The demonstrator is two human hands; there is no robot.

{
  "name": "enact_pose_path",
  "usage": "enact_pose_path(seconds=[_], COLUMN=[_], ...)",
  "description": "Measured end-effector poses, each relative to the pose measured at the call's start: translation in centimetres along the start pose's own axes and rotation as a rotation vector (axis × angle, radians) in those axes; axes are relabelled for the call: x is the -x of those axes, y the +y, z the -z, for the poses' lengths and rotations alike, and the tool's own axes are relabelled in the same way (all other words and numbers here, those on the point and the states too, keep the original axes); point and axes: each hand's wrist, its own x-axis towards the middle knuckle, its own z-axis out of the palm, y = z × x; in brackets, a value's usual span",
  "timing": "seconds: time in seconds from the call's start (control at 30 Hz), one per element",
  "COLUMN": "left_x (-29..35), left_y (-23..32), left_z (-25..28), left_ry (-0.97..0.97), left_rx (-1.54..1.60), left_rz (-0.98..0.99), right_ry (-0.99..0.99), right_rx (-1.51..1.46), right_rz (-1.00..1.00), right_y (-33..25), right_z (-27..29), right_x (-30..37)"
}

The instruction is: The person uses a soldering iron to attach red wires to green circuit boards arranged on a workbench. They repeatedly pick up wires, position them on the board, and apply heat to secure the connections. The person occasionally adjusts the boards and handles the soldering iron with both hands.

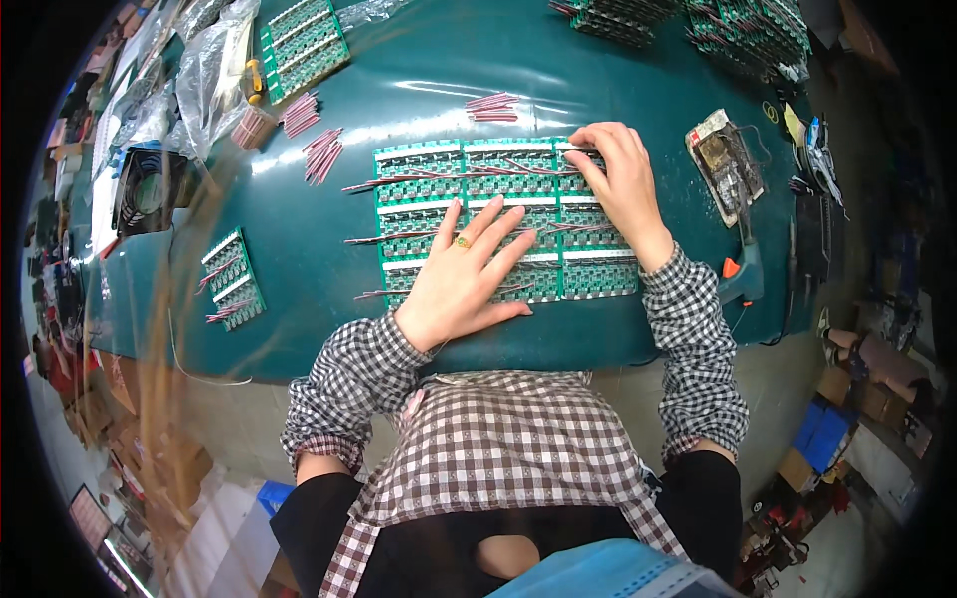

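Green circuit boards (598,276) lie side by side in a block on the table before me, with white strips across them. Thin red-and-black wires (419,177) lie across the rows, some ends sticking out past the left edge. My left hand (462,269) rests flat on the lower middle boards, fingers spread, a ring on one finger. At the top right corner of the block, my right hand (620,179) bends its thumb and index finger toward each other over a white strip. Whatever lies between those fingertips is too small to make out.
Bundles of short wires (492,107) lie beyond the boards and at left. A small board (231,279) sits at left, a larger panel (305,48) at far left. Stacked boards (748,40) stand far right. A stained tray (725,164) and a teal glue gun (743,274) are at right.
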Motion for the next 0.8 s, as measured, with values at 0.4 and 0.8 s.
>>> enact_pose_path(seconds=[0.4, 0.8], left_x=[-0.1, -0.7], left_y=[-0.5, 5.1], left_z=[0.1, 2.1], left_ry=[0.030, 0.000], left_rx=[0.023, -0.108], left_rz=[-0.022, -0.069], right_ry=[-0.016, 0.445], right_rx=[0.069, 0.185], right_rz=[0.020, -0.480], right_y=[-0.3, -2.9], right_z=[-0.5, 14.4], right_x=[-0.2, 8.4])
